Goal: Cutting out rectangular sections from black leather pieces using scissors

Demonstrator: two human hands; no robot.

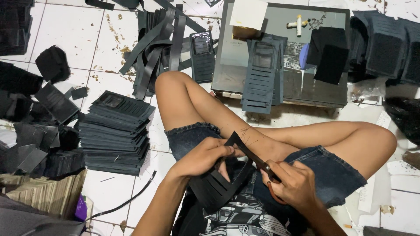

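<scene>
I sit cross-legged on a tiled floor. My left hand (pixel 202 156) pinches a black slotted leather-like piece (pixel 218 185) over my lap, holding its upper corner. My right hand (pixel 294 183) grips scissors (pixel 258 161) whose blades meet the top edge of that piece. Several parallel slots cut across the piece, and its lower part curves down toward my shirt.
A tall stack of dark slotted pieces (pixel 116 133) stands at my left. A low glass-topped table (pixel 232 57) ahead carries more slotted pieces (pixel 261 76), black sheets (pixel 329 54) and a small white tube (pixel 299 25). Black strips (pixel 153 48) and offcuts litter the floor; tan sheets (pixel 46 192) are stacked lower left.
</scene>
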